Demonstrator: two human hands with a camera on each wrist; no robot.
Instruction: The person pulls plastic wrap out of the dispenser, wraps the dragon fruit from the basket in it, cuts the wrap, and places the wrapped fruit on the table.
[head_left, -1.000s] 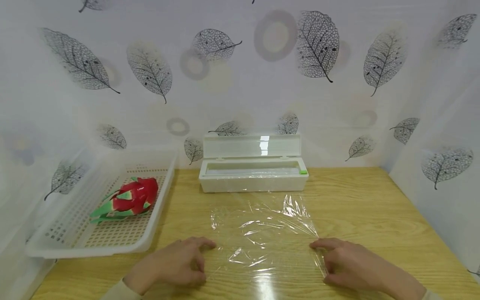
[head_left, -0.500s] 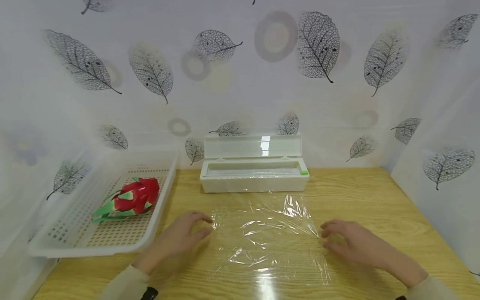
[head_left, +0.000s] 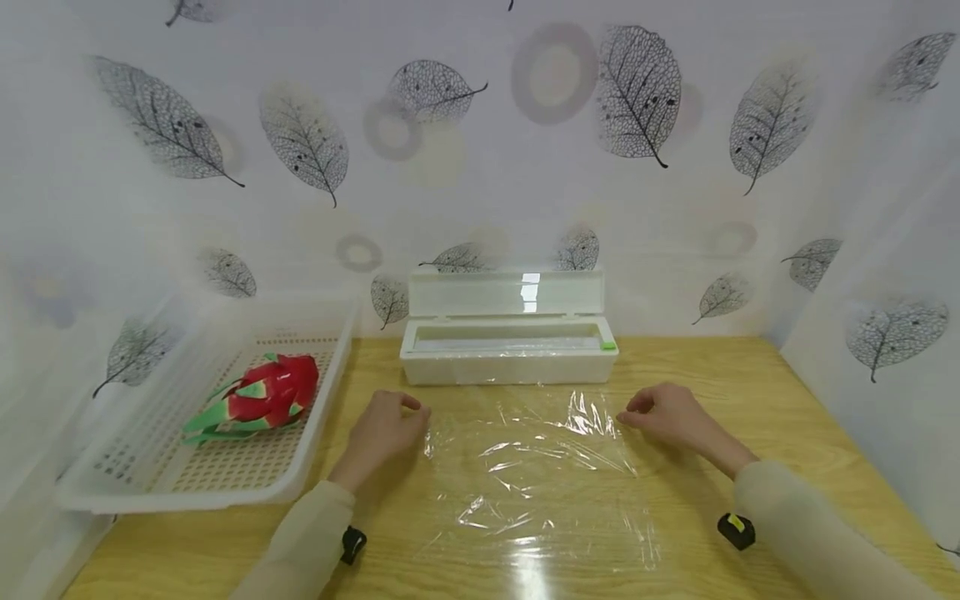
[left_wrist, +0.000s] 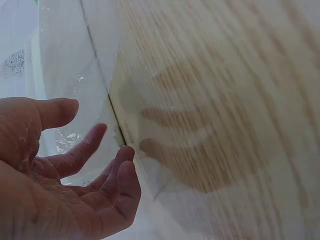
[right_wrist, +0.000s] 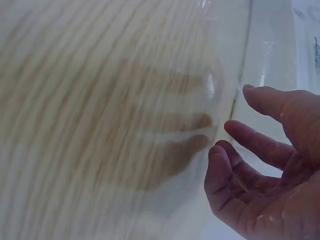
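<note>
On my feed the clear film (head_left: 525, 475) in front of the white box (head_left: 510, 368) is hard to make out, its edges traceable mostly by glints. I see the left hand (head_left: 384, 432) near the box's front left corner and the right hand (head_left: 670, 417) near its front right, each with thumb and forefinger parted, fingers loosely bent. Both sleeves run out of view. Beneath the box lies a wood-grain table (head_left: 787, 442); behind it hangs a leaf-printed sheet (head_left: 480, 192).
</note>
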